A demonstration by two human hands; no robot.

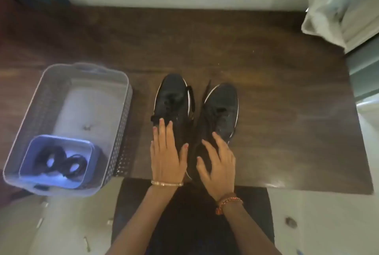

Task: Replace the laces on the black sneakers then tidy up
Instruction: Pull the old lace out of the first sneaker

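Head view, our left hand (167, 155) flat with straight fingers on the left sneaker (171, 101), our right hand (218, 164) spread on the right sneaker (222, 107), both shoes side by side on the wooden table (266, 70), coiled black laces (61, 161) in a small tub inside the basket (86, 74) at left.

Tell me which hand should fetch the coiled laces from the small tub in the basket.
Left, probably. The left hand lies flat on the left sneaker, on the side where the basket and its coiled laces stand. The right hand would have to cross over both shoes.
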